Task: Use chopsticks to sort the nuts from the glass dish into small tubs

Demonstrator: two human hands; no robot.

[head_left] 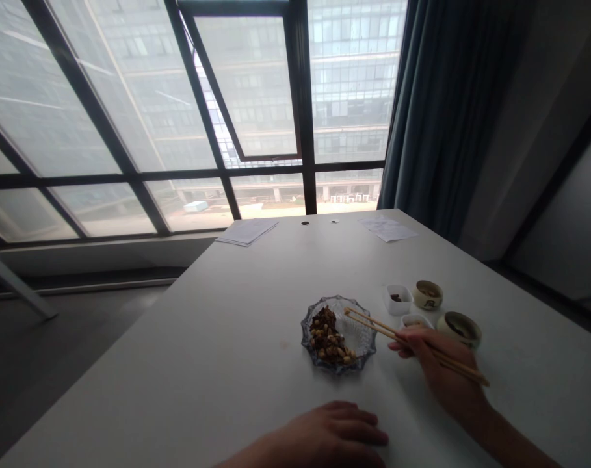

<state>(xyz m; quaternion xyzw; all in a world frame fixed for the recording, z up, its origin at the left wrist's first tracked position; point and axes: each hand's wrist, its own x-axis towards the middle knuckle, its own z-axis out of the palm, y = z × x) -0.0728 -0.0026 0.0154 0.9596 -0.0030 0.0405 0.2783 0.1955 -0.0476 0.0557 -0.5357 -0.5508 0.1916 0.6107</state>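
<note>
A pair of wooden chopsticks (380, 327) is gripped in my right hand (444, 370). Their tips meet over the far right part of a scalloped glass plate (372, 348), with a small pale piece (347, 311) at the tips. On the plate's left side lies a heap of dark brown bits mixed with pale nut-like pieces (328, 338). My left hand (337, 434) rests palm down on the table in front of the plate, fingers stretched out and holding nothing.
Right of the plate stand a white square dish (387, 300) with dark bits, a second white dish (415, 319) partly behind my right hand, and two small ceramic cups, one farther (428, 303), one nearer (475, 338). Papers (249, 231) lie at the white table's (202, 351) far edge.
</note>
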